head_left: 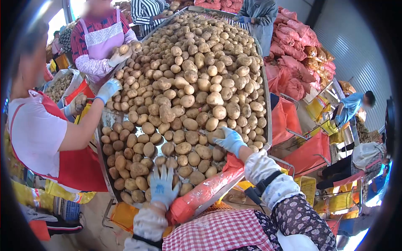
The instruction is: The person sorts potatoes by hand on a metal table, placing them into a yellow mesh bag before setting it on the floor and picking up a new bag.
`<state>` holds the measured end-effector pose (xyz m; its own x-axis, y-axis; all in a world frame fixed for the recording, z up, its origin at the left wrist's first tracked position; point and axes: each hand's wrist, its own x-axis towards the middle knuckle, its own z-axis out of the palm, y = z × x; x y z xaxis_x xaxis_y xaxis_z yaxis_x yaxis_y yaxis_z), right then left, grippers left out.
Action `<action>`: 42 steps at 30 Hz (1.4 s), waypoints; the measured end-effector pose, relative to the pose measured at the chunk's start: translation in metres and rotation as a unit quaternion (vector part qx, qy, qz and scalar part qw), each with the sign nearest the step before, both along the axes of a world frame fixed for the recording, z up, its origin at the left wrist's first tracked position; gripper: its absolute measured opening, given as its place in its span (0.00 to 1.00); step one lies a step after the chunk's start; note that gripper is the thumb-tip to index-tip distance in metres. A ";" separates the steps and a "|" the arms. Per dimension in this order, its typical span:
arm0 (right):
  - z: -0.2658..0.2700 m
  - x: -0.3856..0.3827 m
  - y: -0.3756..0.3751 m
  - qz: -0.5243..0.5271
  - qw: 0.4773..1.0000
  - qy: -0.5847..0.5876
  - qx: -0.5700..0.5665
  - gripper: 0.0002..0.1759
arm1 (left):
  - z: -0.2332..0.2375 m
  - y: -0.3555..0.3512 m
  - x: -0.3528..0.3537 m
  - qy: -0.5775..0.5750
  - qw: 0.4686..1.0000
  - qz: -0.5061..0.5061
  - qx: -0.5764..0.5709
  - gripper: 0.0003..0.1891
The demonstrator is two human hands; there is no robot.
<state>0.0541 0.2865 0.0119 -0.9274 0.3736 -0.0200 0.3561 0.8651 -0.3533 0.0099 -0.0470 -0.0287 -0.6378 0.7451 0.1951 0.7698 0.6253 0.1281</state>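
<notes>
A large heap of brown potatoes [201, 83] covers the metal sorting table [269, 113] in front of me. My left hand [163, 187], in a pale blue and white glove, rests at the near edge with its fingers spread over potatoes. My right hand [230, 141], gloved likewise, reaches onto the near right side of the heap. Its thumb and fingers are apart, with a potato [216, 135] beside the fingertips; a firm grip on it does not show. A red plastic-wrapped bar [205, 194] runs along the near edge, between my forearms.
At the left, a person in a red apron [83, 167] reaches one gloved hand [109, 90] to the heap. Another person [102, 37] holds potatoes at the far left side. Red sacks [293, 54] are piled behind; red and yellow bags [310, 152] hang at the right.
</notes>
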 end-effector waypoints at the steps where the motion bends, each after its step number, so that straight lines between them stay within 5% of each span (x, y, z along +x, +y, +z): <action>1: -0.024 0.002 0.014 -0.059 0.957 0.067 -0.276 0.30 | 0.015 -0.003 0.002 0.002 1.000 0.002 0.000 0.33; 2: -0.029 0.005 0.014 -0.116 0.830 0.128 -0.531 0.29 | 0.031 -0.006 0.006 -0.107 0.993 0.035 -0.032 0.31; 3: -0.036 0.008 0.013 -0.127 0.722 0.177 -0.657 0.29 | 0.039 -0.008 0.006 -0.215 0.972 0.066 -0.067 0.29; 4: -0.040 0.009 0.010 -0.129 0.719 0.178 -0.660 0.29 | 0.037 -0.001 0.000 -0.214 0.972 0.066 -0.072 0.29; 6: -0.047 0.007 0.006 -0.110 0.515 0.202 -0.826 0.27 | 0.031 0.020 -0.026 -0.212 0.976 0.025 0.040 0.27; 8: -0.044 0.001 0.004 -0.124 0.475 0.190 -0.850 0.23 | 0.036 0.065 -0.031 -0.147 0.986 -0.018 0.078 0.27; 10: -0.040 -0.001 0.006 -0.130 0.492 0.197 -0.838 0.27 | 0.025 0.101 -0.034 0.009 0.991 -0.080 0.104 0.31; 12: -0.022 -0.002 0.014 -0.161 0.543 0.167 -0.807 0.22 | 0.009 0.105 -0.051 -0.027 0.995 -0.049 0.079 0.35; 13: 0.004 -0.002 0.013 -0.122 0.809 0.182 -0.546 0.20 | 0.005 0.103 -0.062 -0.060 0.996 -0.018 0.055 0.39; 14: 0.019 -0.007 0.015 -0.061 0.960 0.173 -0.211 0.19 | 0.006 0.099 -0.073 -0.061 0.997 -0.012 0.053 0.39; 16: 0.021 -0.026 0.039 0.011 0.972 0.233 0.036 0.25 | 0.011 0.087 -0.092 0.023 0.998 0.065 0.003 0.43; 18: 0.021 -0.050 0.051 0.009 0.959 0.189 0.212 0.30 | 0.021 0.090 -0.092 -0.030 0.994 0.099 -0.021 0.46; 19: 0.020 -0.058 0.050 0.014 0.960 0.192 0.206 0.30 | 0.017 0.091 -0.092 -0.027 0.994 0.104 -0.025 0.45; 21: 0.022 -0.068 0.048 -0.016 0.985 0.011 0.174 0.34 | 0.011 0.092 -0.077 -0.012 0.996 0.091 0.000 0.42; 26: 0.028 -0.060 0.055 0.008 0.993 0.011 0.116 0.37 | 0.015 0.081 -0.046 -0.139 0.986 0.020 -0.088 0.35; 27: 0.023 -0.055 0.054 0.030 0.992 0.090 -0.086 0.35 | 0.029 0.097 -0.058 -0.182 0.982 0.046 -0.018 0.32; 28: 0.018 -0.050 0.052 0.049 0.943 0.167 -0.283 0.33 | 0.042 0.115 -0.073 -0.222 0.971 0.069 0.052 0.30; 30: 0.019 -0.038 0.026 -0.035 0.738 0.223 -0.635 0.25 | 0.024 0.154 -0.107 0.022 0.981 -0.035 0.191 0.25; 32: 0.013 -0.039 0.016 -0.064 0.436 0.200 -0.875 0.24 | 0.011 0.181 -0.117 0.045 0.988 -0.032 0.146 0.25; 34: 0.023 -0.035 0.021 -0.068 0.406 0.183 -0.893 0.23 | 0.022 0.204 -0.124 0.070 0.992 -0.033 0.100 0.25; 36: 0.023 -0.029 0.030 -0.079 0.371 0.166 -0.910 0.22 | 0.060 0.215 -0.122 -0.101 0.983 0.066 -0.138 0.25; 38: 0.015 -0.032 0.053 -0.093 0.612 0.225 -0.752 0.22 | 0.044 0.220 -0.132 -0.097 0.980 0.076 -0.154 0.26; 39: 0.013 -0.037 0.062 -0.109 0.767 0.232 -0.588 0.18 | 0.040 0.224 -0.133 -0.096 0.978 0.081 -0.166 0.26; 40: 0.014 -0.037 0.057 -0.109 0.765 0.233 -0.591 0.18 | 0.041 0.226 -0.133 -0.094 0.976 0.084 -0.179 0.25; 41: 0.015 -0.035 0.051 -0.062 0.907 0.176 -0.377 0.17 | 0.046 0.227 -0.133 -0.121 0.972 0.065 -0.193 0.24; 42: 0.017 -0.035 0.046 -0.009 0.985 0.106 -0.135 0.15 | 0.046 0.220 -0.133 -0.121 0.971 0.069 -0.194 0.24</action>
